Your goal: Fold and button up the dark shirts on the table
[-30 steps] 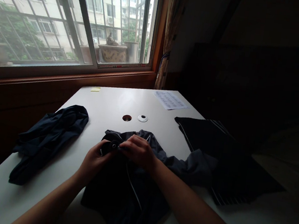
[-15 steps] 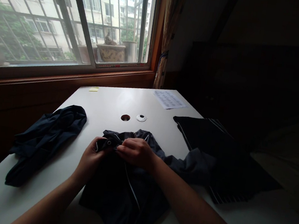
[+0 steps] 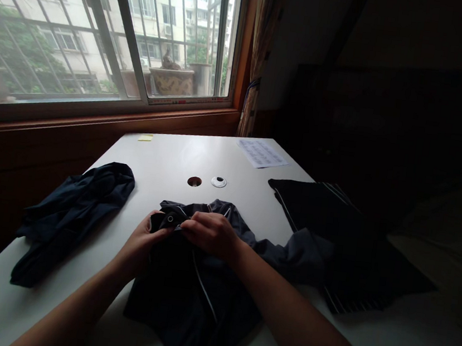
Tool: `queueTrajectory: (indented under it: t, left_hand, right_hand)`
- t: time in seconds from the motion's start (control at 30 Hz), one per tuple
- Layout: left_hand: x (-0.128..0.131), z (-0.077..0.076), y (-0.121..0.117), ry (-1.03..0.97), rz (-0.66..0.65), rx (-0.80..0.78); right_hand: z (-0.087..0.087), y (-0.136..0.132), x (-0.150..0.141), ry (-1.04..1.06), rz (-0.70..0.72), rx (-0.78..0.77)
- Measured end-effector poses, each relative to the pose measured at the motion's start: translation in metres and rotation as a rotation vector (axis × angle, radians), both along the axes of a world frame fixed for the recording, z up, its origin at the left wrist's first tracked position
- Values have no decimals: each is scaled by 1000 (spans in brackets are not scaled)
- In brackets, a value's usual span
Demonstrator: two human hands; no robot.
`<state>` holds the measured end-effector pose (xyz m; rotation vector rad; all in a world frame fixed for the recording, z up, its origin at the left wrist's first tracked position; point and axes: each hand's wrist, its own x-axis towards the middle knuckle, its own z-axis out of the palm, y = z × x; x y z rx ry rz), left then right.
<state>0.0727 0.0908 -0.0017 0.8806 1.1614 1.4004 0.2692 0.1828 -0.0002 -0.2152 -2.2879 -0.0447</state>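
Observation:
A dark navy garment (image 3: pixel 194 297) with thin white piping lies on the white table (image 3: pixel 165 159) in front of me. My left hand (image 3: pixel 140 243) pinches its bunched top edge, where a small metal snap or eyelet shows. My right hand (image 3: pixel 211 232) is closed on the same edge just to the right, fingers curled over the fabric. Both hands touch each other at the garment's top.
A crumpled dark garment (image 3: pixel 69 215) lies at the left. A folded dark garment with white stripes (image 3: pixel 326 218) sits at the right. A cable hole (image 3: pixel 194 181) and its round cap (image 3: pixel 218 181) are beyond my hands. A printed sheet (image 3: pixel 262 154) and a yellow note (image 3: pixel 145 138) lie farther back.
My hands shifted slightly while working the garment's top edge. The left hand's pinch moved a little left and back. The garment has stayed in place.

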Motion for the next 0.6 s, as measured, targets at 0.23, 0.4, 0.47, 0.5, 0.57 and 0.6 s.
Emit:
queueTrajectory:
  t: [0.23,0.4,0.47,0.5,0.57,0.6]
  left_hand:
    - [5,5,-1,-54,50,-50]
    - [0,9,0,-80,130,-58]
    - [-1,10,1,-75,156,-47]
    - [-2,10,2,-72,160,-42]
    - [-2,9,2,-69,157,-37]
    - [-1,9,2,-66,153,-38]
  right_hand:
    - [2,-1,1,-63,52,111]
    - [4,1,4,-22,52,26]
    - [2,3,4,78,25,-87]
    - [1,5,5,137,3,-146]
    - [0,6,5,227,-43,-235]
    - [1,6,6,250,-59,-260]
